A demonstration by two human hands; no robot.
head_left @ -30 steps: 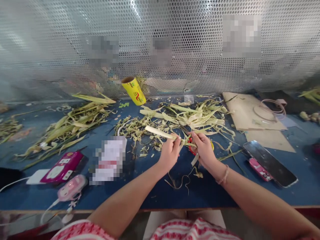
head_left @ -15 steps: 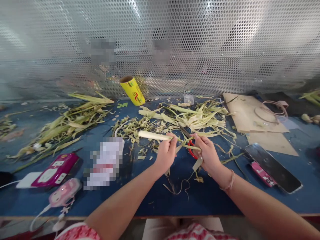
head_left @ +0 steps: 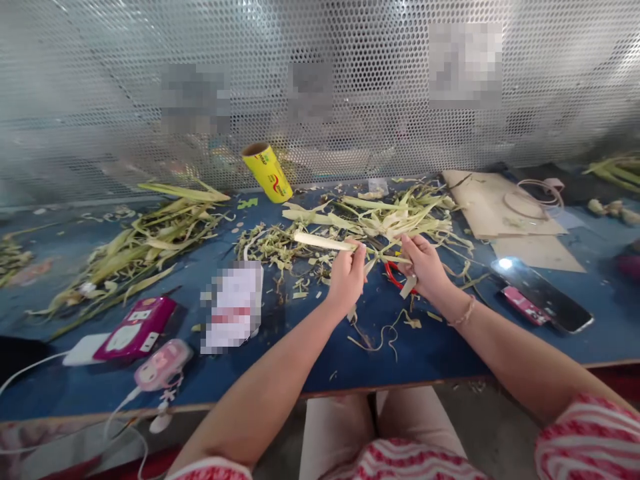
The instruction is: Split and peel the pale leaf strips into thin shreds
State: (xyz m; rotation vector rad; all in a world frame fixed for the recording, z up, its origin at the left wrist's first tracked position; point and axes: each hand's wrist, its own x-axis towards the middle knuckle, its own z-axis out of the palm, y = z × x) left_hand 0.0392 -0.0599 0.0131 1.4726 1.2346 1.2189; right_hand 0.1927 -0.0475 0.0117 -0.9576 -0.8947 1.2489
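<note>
Between finger and thumb, my left hand [head_left: 347, 277] grips a plant stalk [head_left: 320, 241] whose thick, pale, smooth part points left. On the other side, my right hand [head_left: 424, 268] is closed on the stalk's thin green, leafy end. A pair of scissors with red handles [head_left: 393, 272] shows just below and left of my right fingers. I cannot tell whether that hand also holds them or they lie on the table. Beyond both hands spreads a heap of cut green leaves and peelings [head_left: 400, 217]. Curled plant scraps [head_left: 385, 337] lie on the near side.
More long leaves [head_left: 150, 233] are piled at left. A yellow cardboard tube [head_left: 270, 175] stands tilted by the perforated metal screen [head_left: 350, 100]. The blue table [head_left: 425, 360] also bears a magenta device [head_left: 134, 328], a pink case [head_left: 163, 365], a phone [head_left: 545, 297] and brown card [head_left: 495, 213].
The view has shifted, showing more of the table's near edge and my lap. Both hands keep their hold on the stalk, slightly farther up and right in the picture.
</note>
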